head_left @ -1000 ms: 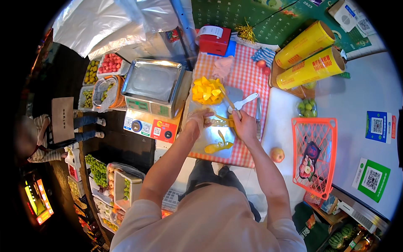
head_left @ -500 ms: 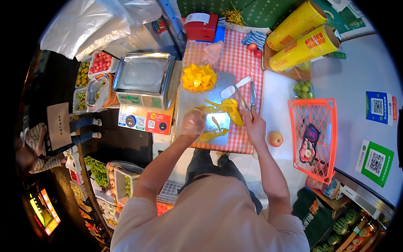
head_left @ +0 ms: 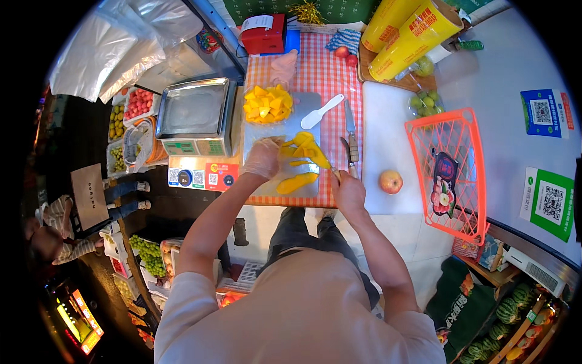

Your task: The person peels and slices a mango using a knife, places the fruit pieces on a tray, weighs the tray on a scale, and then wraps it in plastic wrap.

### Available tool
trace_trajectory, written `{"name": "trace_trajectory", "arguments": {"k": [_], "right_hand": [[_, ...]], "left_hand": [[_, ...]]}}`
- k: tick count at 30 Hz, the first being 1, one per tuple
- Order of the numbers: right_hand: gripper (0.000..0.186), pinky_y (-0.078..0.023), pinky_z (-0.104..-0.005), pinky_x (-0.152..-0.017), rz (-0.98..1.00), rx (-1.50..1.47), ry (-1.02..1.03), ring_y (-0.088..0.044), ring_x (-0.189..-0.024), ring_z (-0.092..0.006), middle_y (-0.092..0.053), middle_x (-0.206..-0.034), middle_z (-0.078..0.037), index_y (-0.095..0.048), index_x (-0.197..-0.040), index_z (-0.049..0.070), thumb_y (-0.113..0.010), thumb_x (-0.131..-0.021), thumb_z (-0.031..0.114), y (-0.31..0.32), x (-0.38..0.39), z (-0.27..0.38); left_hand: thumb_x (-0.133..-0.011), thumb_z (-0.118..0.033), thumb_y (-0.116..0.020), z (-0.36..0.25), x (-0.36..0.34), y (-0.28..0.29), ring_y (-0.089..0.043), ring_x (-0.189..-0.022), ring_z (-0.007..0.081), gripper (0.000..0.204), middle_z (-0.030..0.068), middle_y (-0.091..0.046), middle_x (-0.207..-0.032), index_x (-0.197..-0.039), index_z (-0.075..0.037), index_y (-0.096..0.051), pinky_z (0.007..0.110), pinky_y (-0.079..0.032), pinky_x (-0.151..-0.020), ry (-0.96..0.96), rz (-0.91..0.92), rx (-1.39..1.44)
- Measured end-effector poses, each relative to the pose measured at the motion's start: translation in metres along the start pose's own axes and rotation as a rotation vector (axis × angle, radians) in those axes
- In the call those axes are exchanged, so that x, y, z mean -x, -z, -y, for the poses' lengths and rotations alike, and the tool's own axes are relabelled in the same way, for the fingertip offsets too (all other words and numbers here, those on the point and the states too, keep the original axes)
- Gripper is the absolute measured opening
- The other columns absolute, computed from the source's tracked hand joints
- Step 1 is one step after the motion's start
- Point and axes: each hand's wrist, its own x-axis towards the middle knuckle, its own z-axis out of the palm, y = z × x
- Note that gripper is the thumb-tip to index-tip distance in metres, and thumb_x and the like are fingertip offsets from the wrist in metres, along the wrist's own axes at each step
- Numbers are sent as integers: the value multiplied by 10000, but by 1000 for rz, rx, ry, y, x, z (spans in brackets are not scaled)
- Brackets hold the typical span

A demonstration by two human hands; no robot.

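My left hand (head_left: 262,159), in a clear plastic glove, rests on the metal cutting board (head_left: 310,103) beside yellow mango peels (head_left: 305,145); its fingers are bent over and what lies under them is hidden. My right hand (head_left: 350,191) is closed round a knife at the board's right edge; most of the handle is hidden in the grip and the dark blade (head_left: 345,147) points away from me. Another knife (head_left: 350,118) lies alongside on the checked cloth. A long mango piece (head_left: 297,183) lies near the front edge. Behind my left hand, cut mango chunks (head_left: 267,104) fill a clear container.
A white spatula (head_left: 322,111) lies across the board. Left stands a weighing scale (head_left: 193,112). To the right are an apple (head_left: 391,181), an orange-red basket (head_left: 451,200) and bagged green fruit (head_left: 425,103). Yellow wrap rolls (head_left: 415,39) and a red printer (head_left: 263,35) are at the back.
The whole view has shifted, with the table sliding left. My right hand has come closer to the mango peels, and the peels have moved together near my left hand.
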Motion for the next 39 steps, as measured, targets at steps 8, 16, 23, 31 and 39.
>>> {"name": "trace_trajectory", "arguments": {"k": [8,16,23,31,39], "right_hand": [[309,-522,-474,-630,47,-93,155,-676,-682,-356,-667,-696,-176,-661,-871,36,-617,-947,333,-13,7,3],[351,-431,-364,-527,377,-475,-188,-547,-521,-187,-590,-609,-75,-691,-903,22,-620,-964,360,12,66,-55],[376,-255,-249,-415,648,-1049,-674,-372,-450,-57,-486,-584,10,-701,-995,20,-599,-993,381,-35,114,-61],[393,-213,-244,-362,639,-1309,-714,-315,-383,-65,-476,-596,-21,-643,-1067,16,-569,-1013,398,-78,81,0],[327,-219,-246,-366,633,-1224,-602,-327,-391,-62,-459,-570,-4,-644,-961,19,-572,-1015,334,-77,37,24]], "left_hand": [[-711,-577,-774,-35,38,24,-290,-1445,445,1065,264,-321,-1549,-1515,-45,-323,548,-238,-1172,-95,121,-184],[-696,-577,-772,-38,14,4,-285,-1430,492,992,254,-293,-1562,-1513,-166,-387,633,-186,-1163,-57,100,-122],[-716,-504,-772,-48,17,7,-461,-1283,434,774,218,-461,-1424,-1377,-158,-565,579,-330,-1079,-32,19,-31],[-731,-355,-776,-60,32,-55,-625,-968,392,411,212,-639,-1062,-1011,-61,-712,488,-517,-837,164,-473,109],[-791,-352,-744,-54,24,-59,-647,-892,331,324,164,-629,-1034,-922,-64,-675,438,-549,-710,361,-432,267]]}}
